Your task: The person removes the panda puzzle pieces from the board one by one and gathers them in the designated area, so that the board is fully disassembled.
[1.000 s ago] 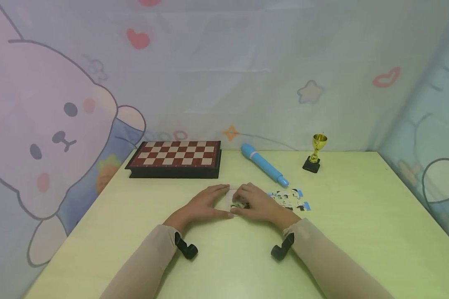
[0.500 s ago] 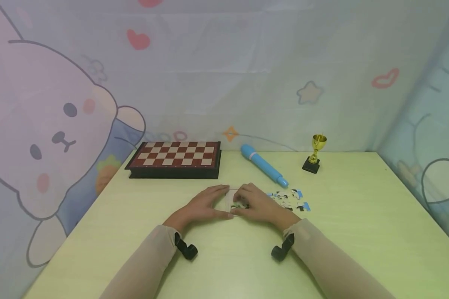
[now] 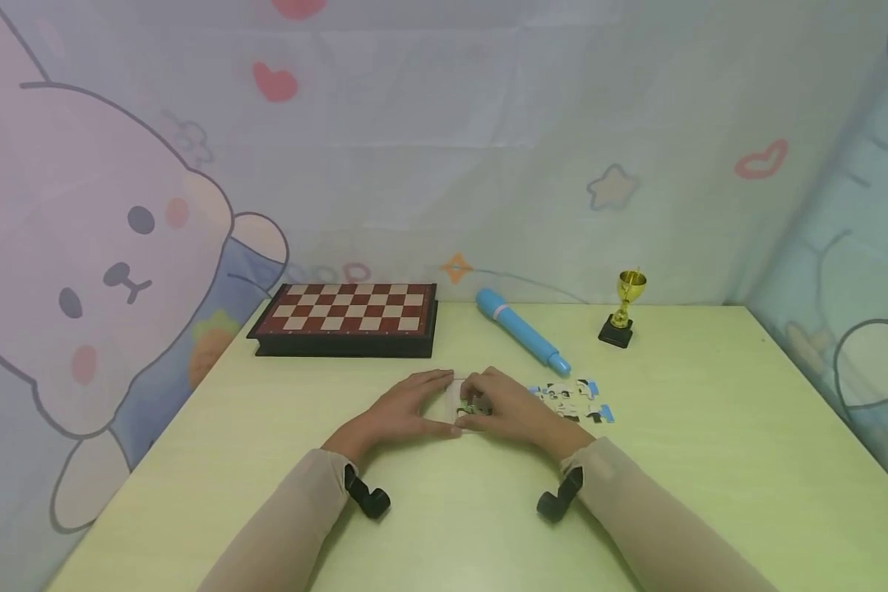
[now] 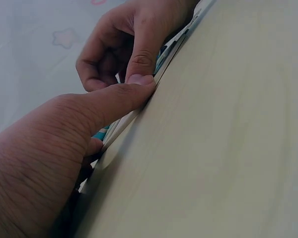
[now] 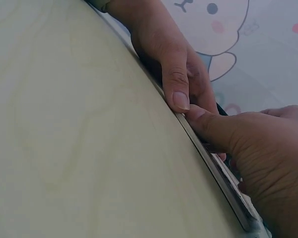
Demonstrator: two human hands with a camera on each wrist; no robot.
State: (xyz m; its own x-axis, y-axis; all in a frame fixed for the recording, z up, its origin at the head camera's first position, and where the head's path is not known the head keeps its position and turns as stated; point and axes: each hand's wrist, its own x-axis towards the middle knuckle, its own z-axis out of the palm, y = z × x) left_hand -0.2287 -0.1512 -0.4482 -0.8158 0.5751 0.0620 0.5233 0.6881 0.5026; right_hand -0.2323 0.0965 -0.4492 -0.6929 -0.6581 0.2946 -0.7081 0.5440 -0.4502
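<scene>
On the table, head view: left hand (image 3: pixel 402 408) and right hand (image 3: pixel 505 404) flank the puzzle tray (image 3: pixel 464 404), fingers curled round its edges.
Left wrist view: left thumb (image 4: pixel 120 96) presses the tray's near edge (image 4: pixel 120 130).
Right wrist view: 2 thumbs meet on the tray's rim (image 5: pixel 214 169).

One chessboard (image 3: pixel 345 316) at the desk's (image 3: pixel 710 460) far left; one blue pen (image 3: pixel 521 328) and one gold trophy (image 3: pixel 623 309) along the far edge; one puzzle tray (image 3: pixel 464 404); two hands; several loose puzzle pieces (image 3: pixel 575 399).
</scene>
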